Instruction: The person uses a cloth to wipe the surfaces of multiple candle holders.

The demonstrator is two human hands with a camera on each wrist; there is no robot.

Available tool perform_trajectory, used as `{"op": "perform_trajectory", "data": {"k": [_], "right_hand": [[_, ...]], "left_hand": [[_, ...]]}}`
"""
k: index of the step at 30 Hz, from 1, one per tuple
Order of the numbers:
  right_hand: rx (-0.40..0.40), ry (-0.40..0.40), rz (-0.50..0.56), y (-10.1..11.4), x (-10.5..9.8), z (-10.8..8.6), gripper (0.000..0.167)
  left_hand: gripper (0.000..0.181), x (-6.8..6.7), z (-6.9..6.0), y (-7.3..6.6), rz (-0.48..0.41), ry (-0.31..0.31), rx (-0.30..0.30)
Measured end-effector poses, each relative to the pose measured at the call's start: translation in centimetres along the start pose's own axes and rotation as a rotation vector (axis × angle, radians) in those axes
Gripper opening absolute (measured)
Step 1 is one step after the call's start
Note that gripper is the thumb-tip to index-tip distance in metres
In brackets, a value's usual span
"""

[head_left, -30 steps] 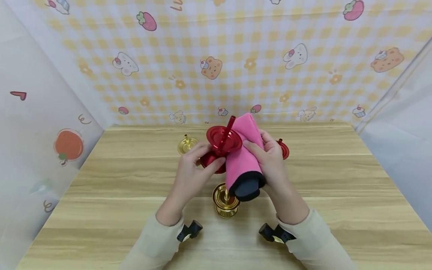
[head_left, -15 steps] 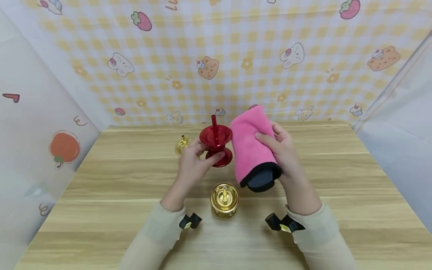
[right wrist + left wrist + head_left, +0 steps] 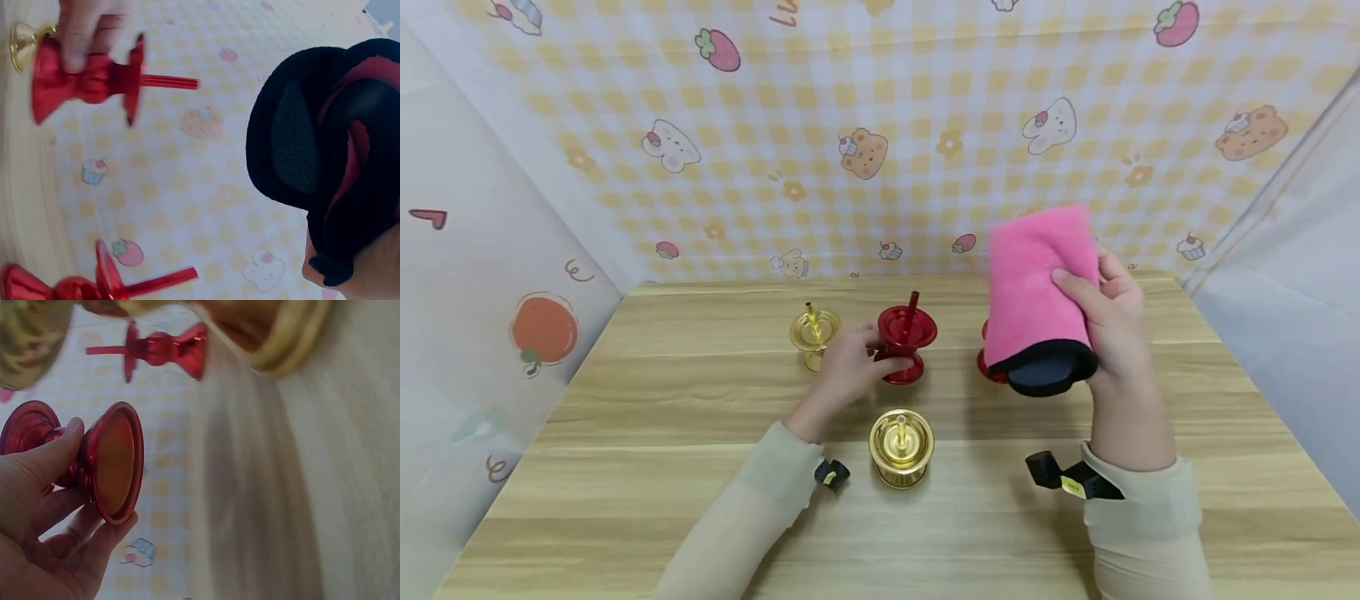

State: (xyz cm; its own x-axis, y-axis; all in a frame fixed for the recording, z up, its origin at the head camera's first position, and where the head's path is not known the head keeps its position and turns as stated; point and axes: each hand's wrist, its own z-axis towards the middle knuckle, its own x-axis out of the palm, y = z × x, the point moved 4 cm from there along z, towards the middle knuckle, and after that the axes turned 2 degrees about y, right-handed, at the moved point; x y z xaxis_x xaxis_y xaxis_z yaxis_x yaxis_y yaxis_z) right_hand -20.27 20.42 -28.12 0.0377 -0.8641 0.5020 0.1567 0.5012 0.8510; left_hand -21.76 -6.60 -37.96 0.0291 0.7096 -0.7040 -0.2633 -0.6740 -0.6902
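Note:
My left hand (image 3: pixel 852 364) grips a red metal candle holder (image 3: pixel 907 327) by its waist, thumb in front. The holder has a shallow dish, an upright tube and a flared base. In the left wrist view the hollow underside of that base (image 3: pixel 116 464) shows, off the table. My right hand (image 3: pixel 1116 325) holds up a folded pink cloth (image 3: pixel 1036 275) with black edging, its thumb pressed on the front. A second red candle holder (image 3: pixel 991 368) is mostly hidden behind the cloth; in the right wrist view its tube (image 3: pixel 164 282) shows.
A gold candle holder (image 3: pixel 902 454) stands at the front middle of the wooden table (image 3: pixel 647 467). Another gold one (image 3: pixel 812 330) is at the back left, partly behind my left hand. A patterned curtain (image 3: pixel 760 100) hangs behind the table.
The left hand has lowered the red candle holder toward the table, away from the cloth. The right hand has moved right and slightly up with the pink cloth.

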Motion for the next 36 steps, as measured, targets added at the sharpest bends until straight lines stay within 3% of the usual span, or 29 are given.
{"op": "perform_trajectory", "data": {"k": [9, 21, 29, 36], "right_hand": [[-0.041, -0.038, 0.042, 1.4, -1.2, 0.1, 0.032], [-0.065, -0.039, 0.065, 1.9, -1.6, 0.1, 0.036], [-0.067, -0.058, 0.047, 2.1, -1.8, -0.1, 0.037], [-0.063, -0.059, 0.085, 2.4, -2.2, -0.2, 0.035]], "left_hand": [[0.025, 1.9, 1.6, 2.0, 0.023, 0.073, -0.062], [0.026, 2.2, 2.3, 3.0, -0.036, 0.139, -0.138], [0.023, 2.2, 1.8, 3.2, -0.044, 0.150, -0.184], [0.029, 1.2, 0.9, 2.6, -0.164, 0.157, -0.216]]}}
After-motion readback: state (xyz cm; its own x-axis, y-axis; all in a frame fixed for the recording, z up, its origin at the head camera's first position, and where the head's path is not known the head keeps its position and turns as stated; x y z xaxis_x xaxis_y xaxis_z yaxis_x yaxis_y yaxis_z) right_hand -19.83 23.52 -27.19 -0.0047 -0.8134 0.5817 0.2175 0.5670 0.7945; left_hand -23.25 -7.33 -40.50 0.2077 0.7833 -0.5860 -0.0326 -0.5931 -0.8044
